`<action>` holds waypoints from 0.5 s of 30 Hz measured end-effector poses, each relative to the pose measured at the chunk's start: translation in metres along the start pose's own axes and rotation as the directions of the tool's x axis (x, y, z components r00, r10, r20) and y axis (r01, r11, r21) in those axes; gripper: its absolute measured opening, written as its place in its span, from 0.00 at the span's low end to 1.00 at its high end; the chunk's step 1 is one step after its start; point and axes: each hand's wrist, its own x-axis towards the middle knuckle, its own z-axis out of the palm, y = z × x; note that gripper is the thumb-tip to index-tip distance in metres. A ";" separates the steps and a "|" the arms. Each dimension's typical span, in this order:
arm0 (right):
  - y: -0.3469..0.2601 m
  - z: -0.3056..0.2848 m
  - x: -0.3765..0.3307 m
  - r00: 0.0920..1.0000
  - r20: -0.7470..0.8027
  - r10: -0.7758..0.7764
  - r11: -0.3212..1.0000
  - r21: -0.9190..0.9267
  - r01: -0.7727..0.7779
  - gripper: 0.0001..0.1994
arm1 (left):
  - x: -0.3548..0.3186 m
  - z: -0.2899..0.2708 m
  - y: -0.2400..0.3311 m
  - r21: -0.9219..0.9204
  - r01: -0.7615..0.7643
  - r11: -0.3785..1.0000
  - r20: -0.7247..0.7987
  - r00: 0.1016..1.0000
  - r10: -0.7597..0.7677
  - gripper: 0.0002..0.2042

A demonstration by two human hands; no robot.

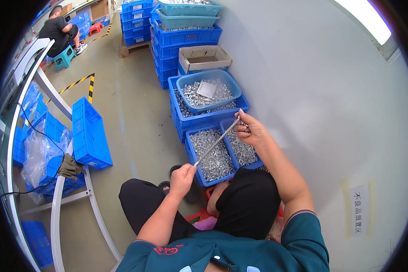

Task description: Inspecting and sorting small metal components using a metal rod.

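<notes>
A long, thin grey metal rod [216,142] slants across in front of me, over a bin of small silver metal parts [213,161]. My left hand [183,179] is closed around its lower, near end. At the far, upper end, my right hand [251,129] pinches the rod tip between thumb and forefinger. Several small shiny parts show among the curled fingers of that hand; their exact kind is too small to tell. Below the rod stand a blue bin [191,156] and a second blue bin [235,159] beside it, both filled with such parts.
Beyond the bins, a light-blue basket [212,108] of metal parts rests on a blue crate [173,97]. Stacked crates [167,63] and a cardboard box [205,66] stand along the wall. A white-framed table [56,213] and a blue crate [91,136] are left; a person [54,29] sits far off.
</notes>
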 end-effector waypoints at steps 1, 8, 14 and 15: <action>0.000 -0.001 0.000 1.000 -0.018 -0.022 1.000 0.010 0.023 0.12 | 0.000 0.000 0.001 0.030 -0.004 1.000 0.000 1.000 0.004 0.13; 0.002 0.015 -0.007 0.997 0.047 -0.062 0.978 -0.199 0.071 0.10 | 0.000 0.002 0.000 -0.013 -0.007 1.000 -0.019 1.000 0.007 0.14; 0.003 0.027 -0.018 0.997 0.054 0.063 0.920 -0.391 -0.037 0.11 | 0.004 0.005 -0.006 -0.118 -0.022 0.993 -0.041 0.999 0.018 0.13; 0.001 0.021 -0.016 0.994 0.079 0.081 0.958 -0.282 -0.056 0.11 | 0.006 0.005 -0.007 -0.176 -0.032 0.984 -0.043 0.999 0.025 0.13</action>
